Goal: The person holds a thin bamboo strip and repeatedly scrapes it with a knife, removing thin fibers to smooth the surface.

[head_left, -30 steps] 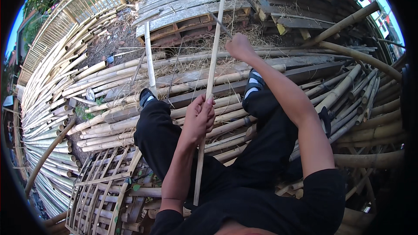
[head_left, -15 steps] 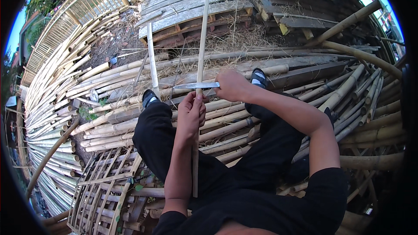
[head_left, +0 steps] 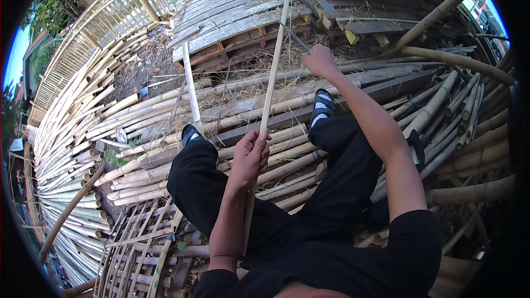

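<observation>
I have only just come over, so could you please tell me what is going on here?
The person's left hand grips a long, pale bamboo strip. The right hand holds a knife farther up; whether its blade touches the strip is unclear. Bamboo poles lie around, and a wooden pallet stands ahead.

Two hands (head_left: 252,157) (head_left: 321,60), one knife (head_left: 298,40), one hand-held bamboo strip (head_left: 274,66) and two sandals (head_left: 189,132) (head_left: 324,109) are counted; bamboo poles (head_left: 292,166), numerous, cannot be tallied.
</observation>
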A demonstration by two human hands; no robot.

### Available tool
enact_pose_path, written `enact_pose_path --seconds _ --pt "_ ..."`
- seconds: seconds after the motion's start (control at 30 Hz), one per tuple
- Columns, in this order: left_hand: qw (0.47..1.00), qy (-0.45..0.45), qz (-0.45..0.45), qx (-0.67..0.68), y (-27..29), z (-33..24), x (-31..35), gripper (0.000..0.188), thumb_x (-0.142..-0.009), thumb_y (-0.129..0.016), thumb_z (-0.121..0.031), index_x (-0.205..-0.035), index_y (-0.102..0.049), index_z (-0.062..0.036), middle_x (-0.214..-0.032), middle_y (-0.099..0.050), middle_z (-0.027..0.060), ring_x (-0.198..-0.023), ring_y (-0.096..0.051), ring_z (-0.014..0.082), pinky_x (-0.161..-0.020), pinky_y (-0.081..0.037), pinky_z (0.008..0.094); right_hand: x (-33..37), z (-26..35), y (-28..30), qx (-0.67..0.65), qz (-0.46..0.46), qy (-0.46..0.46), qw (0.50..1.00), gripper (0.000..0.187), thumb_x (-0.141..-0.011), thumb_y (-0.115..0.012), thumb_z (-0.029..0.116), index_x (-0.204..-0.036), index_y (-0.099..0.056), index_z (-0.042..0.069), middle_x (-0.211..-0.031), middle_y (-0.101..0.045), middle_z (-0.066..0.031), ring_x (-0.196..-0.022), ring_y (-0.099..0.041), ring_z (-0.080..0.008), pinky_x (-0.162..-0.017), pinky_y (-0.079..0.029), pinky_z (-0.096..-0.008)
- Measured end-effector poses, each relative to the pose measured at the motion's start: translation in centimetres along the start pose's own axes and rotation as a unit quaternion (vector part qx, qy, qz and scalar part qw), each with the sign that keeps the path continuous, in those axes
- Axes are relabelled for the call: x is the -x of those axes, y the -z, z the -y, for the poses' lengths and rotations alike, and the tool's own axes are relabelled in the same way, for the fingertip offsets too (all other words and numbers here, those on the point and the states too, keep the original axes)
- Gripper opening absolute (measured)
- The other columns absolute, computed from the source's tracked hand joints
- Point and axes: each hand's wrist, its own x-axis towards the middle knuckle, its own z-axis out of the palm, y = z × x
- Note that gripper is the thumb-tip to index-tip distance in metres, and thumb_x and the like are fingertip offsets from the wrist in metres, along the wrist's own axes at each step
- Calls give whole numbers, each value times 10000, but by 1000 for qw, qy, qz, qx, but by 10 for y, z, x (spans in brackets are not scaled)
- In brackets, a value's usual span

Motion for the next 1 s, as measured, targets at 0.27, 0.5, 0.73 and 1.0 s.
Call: enact_pose_path --seconds 0.27,0.5,0.73,1.0 --pt "999 -9 -36 -17 4 -6 6 167 -1012 -452 -209 -995 -497 -49 -589 -362 -67 -398 -263 6 -363 -190 188 15 0 -19 -43 81 77 993 370 -833 -603 321 -928 -663 -32 -865 -672 -235 -842 -658 -381 -764 -509 -452" --pt "995 -29 -76 -57 2 -15 18 148 -1011 -446 -176 -1013 -512 -44 -586 -364 -68 -400 -272 4 -366 -195 183 54 25 -19 -390 264 166 866 327 -881 -609 351 -912 -633 26 -478 -385 33 -381 -360 -91 -381 -276 -283" --pt "994 -26 -71 -75 11 -11 43 192 -1002 -469 -226 -1020 -515 -41 -611 -415 -38 -384 -324 16 -339 -279 169 84 59 -20 -498 316 99 801 294 -942 -582 361 -833 -544 90 -487 -307 81 -375 -242 -32 -370 -186 -251" --pt "982 -67 -145 -97 11 -24 42 238 -1015 -433 -280 -1011 -517 -58 -593 -394 -50 -379 -280 7 -335 -211 163 117 69 -33 -318 77 338 883 429 -923 -551 349 -694 -596 -11 -544 -522 -107 -480 -495 -213 -521 -371 -402"
